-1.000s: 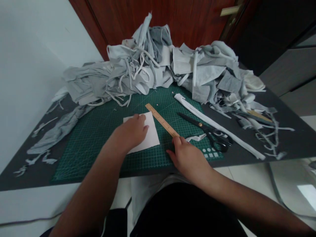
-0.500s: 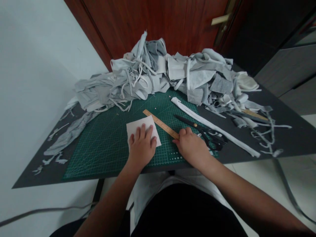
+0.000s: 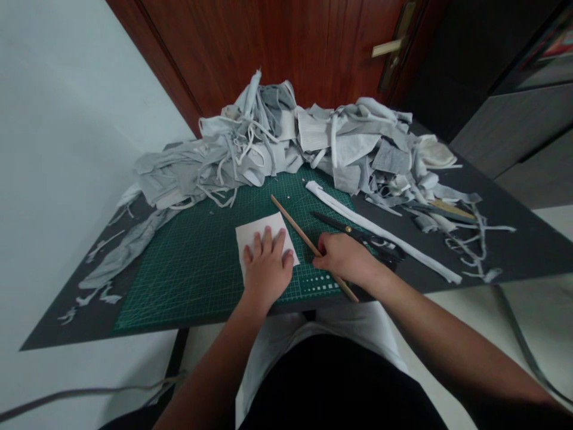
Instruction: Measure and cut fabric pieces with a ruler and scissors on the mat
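My left hand [image 3: 268, 263] lies flat with fingers spread on a white square of fabric [image 3: 255, 229], which rests on the green cutting mat [image 3: 188, 263]. In my right hand [image 3: 342, 257] is a wooden ruler [image 3: 293, 223], pinched near its middle and turned on edge so that only a thin side shows. Its far end reaches just past the square's upper right corner, and its near end points toward the table's front edge. Black scissors [image 3: 331, 222] lie just beyond my right hand, their handles partly hidden by it.
A long white fabric strip [image 3: 358, 218] lies to the right of the scissors. Heaped grey and white fabric scraps [image 3: 268, 137] line the back of the dark table [image 3: 505, 251]. A wooden door [image 3: 277, 48] stands behind, a white wall [image 3: 67, 119] at left.
The ruler has gone from lying flat to standing on edge, and my right hand now grips it nearer its middle. My left hand still presses the fabric square.
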Tool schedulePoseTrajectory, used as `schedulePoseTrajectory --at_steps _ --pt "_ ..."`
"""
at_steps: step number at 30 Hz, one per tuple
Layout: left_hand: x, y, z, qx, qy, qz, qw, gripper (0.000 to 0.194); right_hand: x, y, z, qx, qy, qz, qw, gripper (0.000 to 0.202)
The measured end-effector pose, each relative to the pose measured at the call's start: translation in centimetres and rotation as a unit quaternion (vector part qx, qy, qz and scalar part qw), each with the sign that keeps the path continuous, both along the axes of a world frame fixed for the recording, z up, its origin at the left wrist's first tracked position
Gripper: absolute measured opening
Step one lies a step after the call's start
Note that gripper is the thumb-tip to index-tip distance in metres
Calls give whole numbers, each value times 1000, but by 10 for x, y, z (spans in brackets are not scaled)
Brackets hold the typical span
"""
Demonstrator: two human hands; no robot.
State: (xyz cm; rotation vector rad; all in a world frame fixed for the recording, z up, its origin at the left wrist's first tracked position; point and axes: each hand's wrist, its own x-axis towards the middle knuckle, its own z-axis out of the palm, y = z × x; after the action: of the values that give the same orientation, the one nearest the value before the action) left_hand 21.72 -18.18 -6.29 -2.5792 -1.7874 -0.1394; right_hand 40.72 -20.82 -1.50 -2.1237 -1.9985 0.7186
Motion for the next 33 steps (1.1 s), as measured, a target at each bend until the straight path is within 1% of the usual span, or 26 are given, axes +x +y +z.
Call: schedulePoseTrajectory --at_steps 2,4,5,7,9,11,13,14,15,17,19,22,24,26,28,30,31,33 --pt "5 1 -1 -8 -19 -3 1000 59 1 -6 5 35 19 7 999 13" --pt "6 6 2 -39 -58 -11 998 57 -1 -15 13 76 34 3 997 7" --pt "3 10 4 -55 -89 -13 994 55 -4 -21 18 96 49 0 994 6" --pt "-9 21 13 -62 -172 -2 983 54 -14 -30 25 118 111 8 987 7" --pt "-27 31 26 -6 -258 37 965 51 -27 -35 24 112 174 23 978 10" --pt "-42 37 37 48 -298 74 950 46 -39 -32 16 84 195 27 977 11" --pt "-48 37 42 56 -296 73 951 42 -49 -25 2 57 174 14 983 14" --pt "-46 36 42 49 -286 61 955 41 -52 -21 -4 46 160 5 986 16" --pt "-42 33 39 32 -271 41 961 41 -55 -17 -10 38 150 -2 988 20" --pt "-30 29 29 -7 -226 0 974 43 -57 -12 -17 31 136 -7 990 32" --pt "-17 26 16 -41 -173 -28 984 48 -58 -11 -16 29 109 -1 994 35" --pt "-9 26 4 -48 -120 -33 991 50 -54 -15 -10 32 33 23 999 29" --pt "-9 27 1 -37 -101 -32 994 50 -47 -16 -7 60 -2 35 998 29" --pt "-9 27 3 -28 -88 -31 995 49 -39 -12 -9 119 -8 54 991 30" --pt "-8 27 5 -20 -77 -33 996 50 -30 -4 -17 188 6 99 977 29" --pt "-5 27 7 -14 -69 -40 997 51 -25 6 -28 236 21 153 959 35" --pt "-3 28 7 -14 -63 -45 997 52 -24 9 -34 243 24 173 954 41" --pt "0 30 7 -24 -44 -58 997 54 -26 13 -45 236 17 188 953 52"
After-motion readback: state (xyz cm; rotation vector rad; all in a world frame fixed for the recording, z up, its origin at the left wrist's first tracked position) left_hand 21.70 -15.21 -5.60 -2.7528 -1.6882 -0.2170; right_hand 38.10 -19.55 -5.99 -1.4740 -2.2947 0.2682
